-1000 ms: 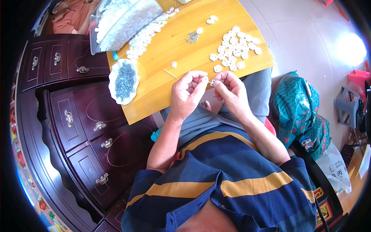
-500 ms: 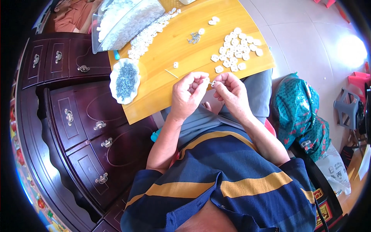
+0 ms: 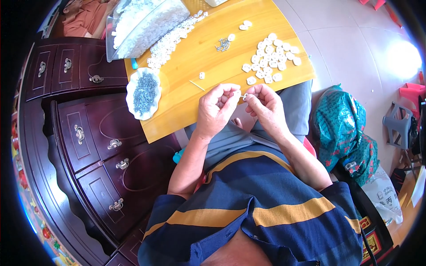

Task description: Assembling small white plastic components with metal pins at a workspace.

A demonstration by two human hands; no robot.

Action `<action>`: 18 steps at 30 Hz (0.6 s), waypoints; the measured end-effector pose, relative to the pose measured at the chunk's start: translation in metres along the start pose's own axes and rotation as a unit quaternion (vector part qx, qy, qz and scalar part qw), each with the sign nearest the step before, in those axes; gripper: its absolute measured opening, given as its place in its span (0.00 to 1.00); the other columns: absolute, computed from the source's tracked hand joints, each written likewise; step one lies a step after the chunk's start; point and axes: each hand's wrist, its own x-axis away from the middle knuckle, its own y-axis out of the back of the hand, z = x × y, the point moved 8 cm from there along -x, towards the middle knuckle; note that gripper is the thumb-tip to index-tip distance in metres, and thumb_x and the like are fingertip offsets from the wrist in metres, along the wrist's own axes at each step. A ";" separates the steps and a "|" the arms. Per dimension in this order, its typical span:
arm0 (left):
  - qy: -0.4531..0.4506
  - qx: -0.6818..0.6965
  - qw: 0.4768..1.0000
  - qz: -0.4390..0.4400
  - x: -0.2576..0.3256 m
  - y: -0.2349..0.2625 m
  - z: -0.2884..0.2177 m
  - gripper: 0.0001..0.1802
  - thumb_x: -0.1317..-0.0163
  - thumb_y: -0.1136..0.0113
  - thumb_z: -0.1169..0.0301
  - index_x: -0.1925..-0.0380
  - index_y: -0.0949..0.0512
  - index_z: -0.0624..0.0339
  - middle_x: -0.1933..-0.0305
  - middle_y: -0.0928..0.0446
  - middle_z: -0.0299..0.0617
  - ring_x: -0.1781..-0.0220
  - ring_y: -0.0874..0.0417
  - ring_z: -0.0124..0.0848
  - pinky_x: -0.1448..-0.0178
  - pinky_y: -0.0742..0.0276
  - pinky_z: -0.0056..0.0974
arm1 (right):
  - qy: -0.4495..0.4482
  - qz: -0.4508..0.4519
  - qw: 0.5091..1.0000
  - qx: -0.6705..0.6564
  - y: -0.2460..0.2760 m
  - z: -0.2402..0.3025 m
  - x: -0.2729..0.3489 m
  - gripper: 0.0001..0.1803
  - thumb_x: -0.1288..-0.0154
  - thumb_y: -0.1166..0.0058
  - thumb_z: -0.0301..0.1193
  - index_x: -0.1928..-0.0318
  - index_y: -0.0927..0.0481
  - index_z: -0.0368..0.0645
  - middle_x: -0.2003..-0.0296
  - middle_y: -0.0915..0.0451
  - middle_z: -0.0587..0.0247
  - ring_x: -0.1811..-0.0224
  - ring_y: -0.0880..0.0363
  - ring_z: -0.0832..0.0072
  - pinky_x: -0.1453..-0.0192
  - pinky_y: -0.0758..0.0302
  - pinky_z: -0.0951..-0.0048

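Just past the near edge of the wooden table (image 3: pixel 177 116), both my hands are raised with their fingertips almost meeting. My left hand (image 3: pixel 216 110) pinches a small white plastic piece (image 3: pixel 238 94) between thumb and forefinger. My right hand (image 3: pixel 269 111) is closed in a pinch on another small whitish piece (image 3: pixel 245 97); its exact kind is too small to tell. On the table by my left hand lie a thin pale stick (image 3: pixel 197 85) and one loose white plastic piece (image 3: pixel 202 76). Several rounded white pieces (image 3: pixel 269 57) are grouped beyond my right hand.
At the table's left edge stands a scalloped white dish (image 3: pixel 129 99) full of small metal screws or nails. Behind it, a clear bin (image 3: pixel 146 31) and a strip of small white parts (image 3: pixel 166 48). Few metal bits (image 3: pixel 223 44) lie mid-table. Dark drawers (image 3: pixel 102 133) flank the left; a green bag (image 3: pixel 339 126), right.
My hands stay almost where they were, still pinching the small pieces, with only a slight shift at the fingertips. Nothing on the table has visibly moved.
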 end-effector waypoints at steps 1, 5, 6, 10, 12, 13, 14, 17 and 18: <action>0.000 0.000 1.000 0.000 0.000 0.000 0.000 0.09 0.31 0.37 0.80 0.53 0.19 0.67 0.65 0.18 0.33 0.67 0.20 0.15 0.63 0.22 0.24 | -0.002 0.000 1.000 0.003 0.000 0.000 0.000 0.04 0.25 0.43 0.29 0.55 0.21 0.43 0.67 0.20 0.74 0.68 0.22 0.88 0.65 0.27 0.85; 0.007 0.017 1.000 0.002 0.000 0.000 0.002 0.08 0.31 0.37 0.79 0.53 0.19 0.67 0.64 0.18 0.33 0.67 0.20 0.15 0.62 0.22 0.24 | -0.002 0.000 1.000 0.001 0.000 0.000 0.000 0.04 0.25 0.43 0.29 0.56 0.21 0.43 0.67 0.20 0.74 0.68 0.22 0.88 0.65 0.28 0.85; 0.012 0.023 1.000 0.003 0.000 0.000 0.003 0.08 0.31 0.37 0.79 0.52 0.19 0.67 0.64 0.18 0.33 0.67 0.20 0.15 0.61 0.22 0.24 | -0.002 -0.001 1.000 0.000 0.000 0.000 0.000 0.04 0.25 0.43 0.29 0.56 0.21 0.43 0.67 0.21 0.74 0.68 0.22 0.88 0.65 0.28 0.85; 0.014 0.031 0.999 0.006 0.000 -0.001 0.004 0.09 0.30 0.37 0.79 0.52 0.19 0.67 0.64 0.18 0.33 0.67 0.20 0.15 0.61 0.22 0.24 | -0.002 -0.002 1.000 0.001 0.001 0.000 0.000 0.04 0.25 0.43 0.29 0.56 0.21 0.43 0.67 0.20 0.74 0.68 0.22 0.88 0.65 0.28 0.85; 0.019 0.034 0.999 0.007 0.000 0.000 0.005 0.09 0.30 0.37 0.78 0.52 0.19 0.67 0.64 0.18 0.33 0.67 0.20 0.16 0.61 0.22 0.24 | -0.003 -0.001 1.000 0.003 0.001 0.000 0.000 0.04 0.25 0.43 0.30 0.56 0.21 0.43 0.67 0.20 0.74 0.68 0.22 0.88 0.65 0.28 0.85; 0.019 0.034 0.999 0.007 0.000 0.000 0.005 0.09 0.30 0.37 0.78 0.52 0.19 0.67 0.64 0.18 0.33 0.67 0.20 0.16 0.61 0.22 0.24 | -0.005 -0.001 1.000 0.004 0.001 0.000 0.000 0.04 0.25 0.43 0.30 0.56 0.21 0.43 0.67 0.20 0.74 0.68 0.22 0.88 0.65 0.28 0.85; 0.018 0.032 0.999 0.007 0.000 0.000 0.005 0.09 0.30 0.37 0.78 0.52 0.19 0.67 0.64 0.18 0.33 0.67 0.20 0.16 0.61 0.22 0.24 | -0.005 -0.001 1.000 0.004 0.001 0.000 0.000 0.04 0.25 0.43 0.30 0.56 0.21 0.43 0.67 0.20 0.74 0.68 0.22 0.88 0.65 0.28 0.85; 0.018 0.034 0.999 0.007 0.000 0.000 0.006 0.09 0.30 0.37 0.78 0.52 0.19 0.67 0.64 0.18 0.33 0.66 0.20 0.16 0.61 0.22 0.24 | -0.006 -0.003 1.000 0.004 0.001 0.000 0.000 0.05 0.25 0.43 0.30 0.55 0.21 0.43 0.67 0.20 0.73 0.68 0.22 0.88 0.65 0.28 0.85; 0.019 0.038 0.999 0.007 0.000 0.000 0.006 0.09 0.30 0.37 0.78 0.52 0.19 0.67 0.64 0.18 0.33 0.66 0.20 0.16 0.61 0.22 0.24 | -0.007 -0.003 1.000 0.006 0.001 0.000 0.000 0.05 0.25 0.43 0.30 0.55 0.21 0.43 0.67 0.20 0.73 0.68 0.22 0.88 0.65 0.28 0.85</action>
